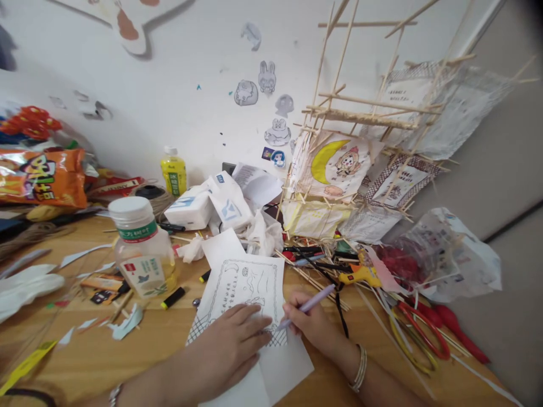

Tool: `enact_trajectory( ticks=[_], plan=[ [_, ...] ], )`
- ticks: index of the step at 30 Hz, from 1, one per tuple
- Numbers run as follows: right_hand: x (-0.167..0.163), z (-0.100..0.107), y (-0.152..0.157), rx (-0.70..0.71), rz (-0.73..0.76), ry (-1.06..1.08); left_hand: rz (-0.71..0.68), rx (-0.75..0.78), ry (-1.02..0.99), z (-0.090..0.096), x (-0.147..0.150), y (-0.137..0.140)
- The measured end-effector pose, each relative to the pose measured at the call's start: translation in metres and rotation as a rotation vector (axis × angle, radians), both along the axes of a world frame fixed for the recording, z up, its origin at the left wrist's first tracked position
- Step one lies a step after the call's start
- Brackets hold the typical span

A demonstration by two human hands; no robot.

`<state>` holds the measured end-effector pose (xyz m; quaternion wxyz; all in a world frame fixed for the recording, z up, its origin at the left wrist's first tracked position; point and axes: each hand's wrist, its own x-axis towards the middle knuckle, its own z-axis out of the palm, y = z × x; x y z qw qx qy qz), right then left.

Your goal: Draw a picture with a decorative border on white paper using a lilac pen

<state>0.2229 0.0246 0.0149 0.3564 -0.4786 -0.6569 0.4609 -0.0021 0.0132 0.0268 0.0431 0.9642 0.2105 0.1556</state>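
Note:
On the wooden desk lies a white sheet [254, 271] with a black ink drawing: a decorated border, a moon, several columns of characters and crosshatched lower corners. My left hand [235, 342] rests flat over the lower part of the drawing, fingers stretched out, hiding some of it. In my right hand [307, 322] is a light purple pen [314, 299], its tip at the crosshatching near the sheet's lower right. Beneath the drawing lie blank white sheets [288, 370].
A plastic bottle [142, 249] stands left of the drawing, beside paper scraps [128, 323] and a black marker cap [173, 298]. A stick frame with drawn panels [339, 167] rises behind on the right. Scissors [419, 333] lie at right; tissue packs [229, 200] sit near the wall.

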Motion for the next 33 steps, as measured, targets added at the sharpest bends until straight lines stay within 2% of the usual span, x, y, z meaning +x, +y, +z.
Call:
enact_trajectory(
  ticks=[3, 10, 15, 33],
  plan=[
    [-0.003, 0.003, -0.004, -0.009, 0.044, -0.063, -0.001, 0.008, 0.046, -0.003, -0.002, 0.001],
    [-0.004, -0.001, -0.005, 0.117, 0.033, -0.131, -0.018, 0.043, 0.085, -0.007, -0.004, 0.004],
    [-0.003, -0.001, -0.004, 0.115, 0.039, -0.128, -0.025, 0.076, 0.099, -0.008, -0.004, 0.005],
    [-0.001, -0.004, -0.004, 0.163, 0.079, -0.120, -0.007, 0.110, 0.010, -0.031, -0.008, 0.006]
  ],
)
